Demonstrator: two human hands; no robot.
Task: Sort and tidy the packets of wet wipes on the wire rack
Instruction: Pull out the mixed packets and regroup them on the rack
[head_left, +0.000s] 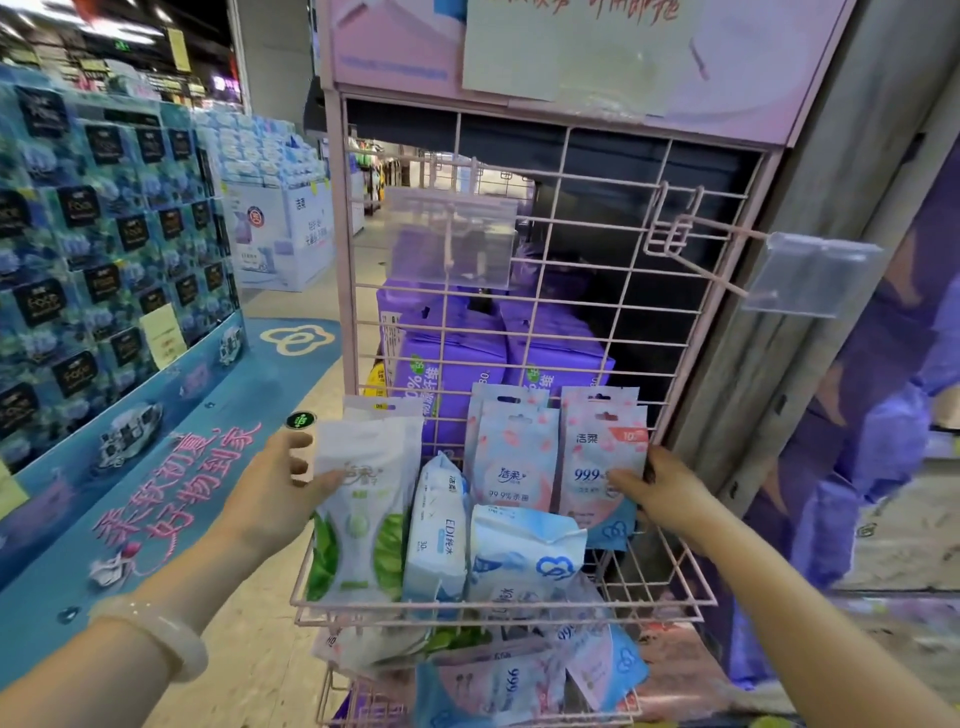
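Pink wire basket (498, 605): left hand (270, 493) grips green-leaf white wipes packet (363, 499); right hand (662, 493) pinches pink-and-blue upright packet (597, 457).

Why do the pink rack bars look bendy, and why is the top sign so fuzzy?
In the head view, the wide lens bows the pink wire rack near the edges; the top sign is washed out by glare and blurred; the left hand and packets look sharper.
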